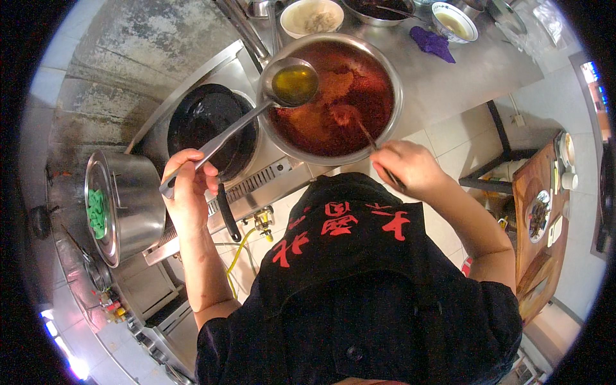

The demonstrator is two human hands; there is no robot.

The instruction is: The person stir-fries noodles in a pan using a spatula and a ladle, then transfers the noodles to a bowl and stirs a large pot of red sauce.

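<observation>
My left hand (188, 185) grips the handle of a metal ladle (226, 131), whose bowl holds yellow oil (294, 83) over the left side of a large steel basin (399, 103). Reddish-brown liquid with a foamy, grainy surface (332, 91) fills much of the basin. At the basin's near right rim, my right hand (404, 166) is closed around a thin utensil (366, 132) slanting into the liquid; its submerged end is hidden. A black wok or pan (204, 120) with a black handle (227, 211) sits on the stove, left of the basin.
A lidded steel stockpot (139, 207) bearing a green cloth stands at the left. Behind the basin are a pale bowl (288, 21), a metal bowl of dark contents (370, 20), a purple cloth (430, 43) and a patterned bowl (469, 36). A wooden table (527, 192) stands at right.
</observation>
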